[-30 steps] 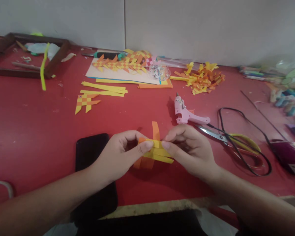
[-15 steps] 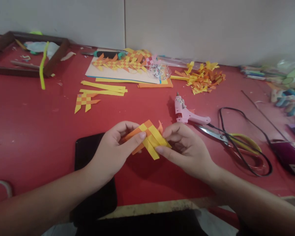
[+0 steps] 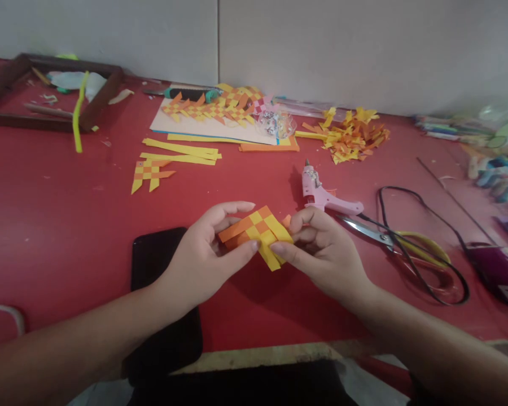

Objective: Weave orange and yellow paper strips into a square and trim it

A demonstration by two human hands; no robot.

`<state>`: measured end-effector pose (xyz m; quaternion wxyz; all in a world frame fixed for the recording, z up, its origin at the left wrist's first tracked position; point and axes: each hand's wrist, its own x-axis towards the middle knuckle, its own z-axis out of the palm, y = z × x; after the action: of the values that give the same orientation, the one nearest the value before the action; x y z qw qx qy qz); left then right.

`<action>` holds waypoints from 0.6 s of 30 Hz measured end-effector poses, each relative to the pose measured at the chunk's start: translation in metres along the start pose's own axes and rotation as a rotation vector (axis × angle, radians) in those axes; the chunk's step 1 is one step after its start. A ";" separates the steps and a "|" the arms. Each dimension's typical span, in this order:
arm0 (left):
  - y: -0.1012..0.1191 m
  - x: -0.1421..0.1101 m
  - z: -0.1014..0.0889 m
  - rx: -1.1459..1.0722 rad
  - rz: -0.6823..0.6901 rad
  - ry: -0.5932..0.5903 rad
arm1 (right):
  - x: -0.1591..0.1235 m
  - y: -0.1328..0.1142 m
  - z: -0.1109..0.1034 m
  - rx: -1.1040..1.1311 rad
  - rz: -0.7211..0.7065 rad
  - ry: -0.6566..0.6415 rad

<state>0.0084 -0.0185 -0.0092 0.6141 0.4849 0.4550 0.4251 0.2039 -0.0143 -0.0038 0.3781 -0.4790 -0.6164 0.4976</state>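
Note:
Between my two hands, above the red table, is a woven paper piece (image 3: 260, 225) of orange and yellow strips in a checkered pattern. My left hand (image 3: 220, 242) grips its left side, the thumb pressed on the front near the lower edge. On the right, my right hand (image 3: 317, 242) pinches the yellow end, thumb in front and fingers curled behind. A yellow strip end points down between the two thumbs. Part of the weave's back and its right end are hidden by my fingers. A finished-looking paper fish (image 3: 150, 173) lies at the left beyond my hands.
Yellow paper strips (image 3: 180, 151) lie beyond the fish. A pink glue gun (image 3: 328, 197), scissors (image 3: 366, 230) and a black cable (image 3: 423, 192) are at right. Paper scraps (image 3: 351, 135) are piled behind. A black phone-like slab (image 3: 152, 254) lies under my left arm; a brown frame (image 3: 29, 121) stands far left.
The right end of the yellow strip, which stuck out flat, is now bent back under my right fingers. My left thumb has slid down and right, and the weave has shifted slightly right.

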 end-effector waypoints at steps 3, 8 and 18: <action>-0.001 -0.002 0.001 0.043 0.024 0.002 | -0.001 0.001 0.000 -0.028 -0.052 -0.002; -0.002 -0.001 -0.002 -0.009 0.022 -0.011 | -0.004 0.004 0.001 -0.021 -0.097 -0.038; -0.001 0.000 -0.004 0.083 -0.015 0.026 | -0.006 0.000 0.001 0.106 -0.086 -0.056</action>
<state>0.0042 -0.0179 -0.0104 0.5908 0.5010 0.4836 0.4075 0.2042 -0.0204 -0.0041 0.4065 -0.4174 -0.6194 0.5262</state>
